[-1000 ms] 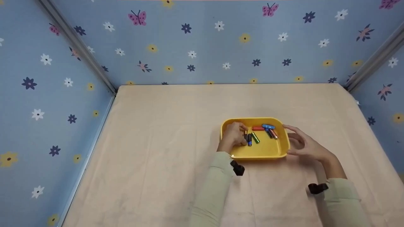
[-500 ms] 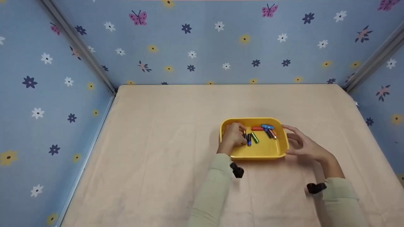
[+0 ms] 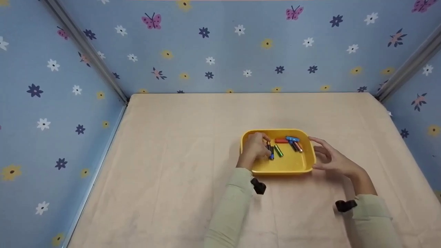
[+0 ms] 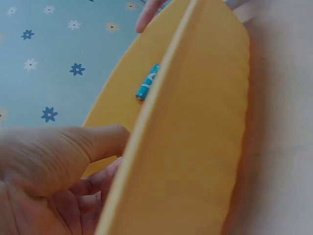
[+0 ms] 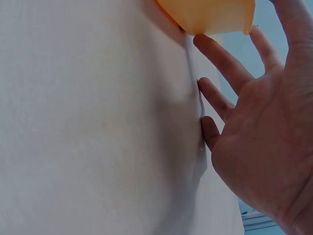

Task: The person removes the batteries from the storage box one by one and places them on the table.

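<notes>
A yellow tray [image 3: 286, 165] holds several AA-style batteries. My left hand [image 3: 254, 148] reaches over its left end, thumb and fingers bent around a black battery [image 3: 268, 146] with a copper end. Right beside that lies a black-and-blue battery [image 3: 272, 154], then a green battery [image 3: 278, 151]. In the left wrist view the tray wall [image 4: 190, 122] hides my left fingertips; a light-blue battery [image 4: 147, 84] shows beyond it. My right hand [image 3: 336, 160] rests against the tray's right end with spread fingers, its fingertips touching the wall [image 5: 210, 17].
Toward the tray's back right corner lie a red battery [image 3: 281, 141], a blue battery [image 3: 292, 138] and a couple more crossed below them. A beige cloth [image 3: 165, 155] covers the table. Blue flowered panels [image 3: 224, 44] stand behind and at both sides.
My left fingers shift slightly at the black battery, and the black-and-blue one beside it is a little more covered. My right hand stays at the tray's end.
</notes>
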Demonstrator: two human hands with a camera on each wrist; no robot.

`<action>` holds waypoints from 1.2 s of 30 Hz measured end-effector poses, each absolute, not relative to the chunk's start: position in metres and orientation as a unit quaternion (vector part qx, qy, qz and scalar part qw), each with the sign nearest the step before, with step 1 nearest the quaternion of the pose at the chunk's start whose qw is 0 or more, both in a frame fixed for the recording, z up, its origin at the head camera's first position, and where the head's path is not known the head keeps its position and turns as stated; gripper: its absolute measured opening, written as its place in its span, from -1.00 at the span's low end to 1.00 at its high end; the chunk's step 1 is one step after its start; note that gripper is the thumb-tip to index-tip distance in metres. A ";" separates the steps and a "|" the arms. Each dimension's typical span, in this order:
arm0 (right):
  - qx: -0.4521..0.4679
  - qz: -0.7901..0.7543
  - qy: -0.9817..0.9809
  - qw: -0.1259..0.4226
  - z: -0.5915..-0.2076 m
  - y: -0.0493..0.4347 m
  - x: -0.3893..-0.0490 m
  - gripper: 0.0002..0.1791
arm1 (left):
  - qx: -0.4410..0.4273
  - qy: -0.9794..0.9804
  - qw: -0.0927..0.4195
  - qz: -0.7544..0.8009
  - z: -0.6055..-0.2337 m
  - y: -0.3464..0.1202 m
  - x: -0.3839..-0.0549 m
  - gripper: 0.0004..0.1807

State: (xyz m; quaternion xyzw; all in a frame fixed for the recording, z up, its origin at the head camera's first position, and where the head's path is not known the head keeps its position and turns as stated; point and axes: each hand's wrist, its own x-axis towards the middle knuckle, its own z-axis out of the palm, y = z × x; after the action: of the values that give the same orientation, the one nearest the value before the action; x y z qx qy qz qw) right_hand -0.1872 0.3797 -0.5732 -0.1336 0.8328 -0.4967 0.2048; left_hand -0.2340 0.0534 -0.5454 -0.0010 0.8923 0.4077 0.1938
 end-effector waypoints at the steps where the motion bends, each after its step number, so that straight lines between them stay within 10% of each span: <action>1: -0.139 -0.497 0.832 0.203 -0.573 0.380 -0.187 0.15 | 0.007 0.893 0.191 0.407 -0.544 0.053 -0.235 -0.46; 36: -0.136 -0.493 0.833 0.209 -0.574 0.379 -0.188 0.16 | 0.259 0.818 0.139 0.494 -0.528 -0.025 -0.220 -0.44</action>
State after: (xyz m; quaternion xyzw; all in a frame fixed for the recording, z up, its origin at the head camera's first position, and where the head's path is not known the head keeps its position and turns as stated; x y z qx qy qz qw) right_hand -0.1880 0.3795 -0.5736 -0.1362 0.8335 -0.4932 0.2088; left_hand -0.2203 -0.0253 -0.5277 0.2593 0.8181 0.4941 0.1389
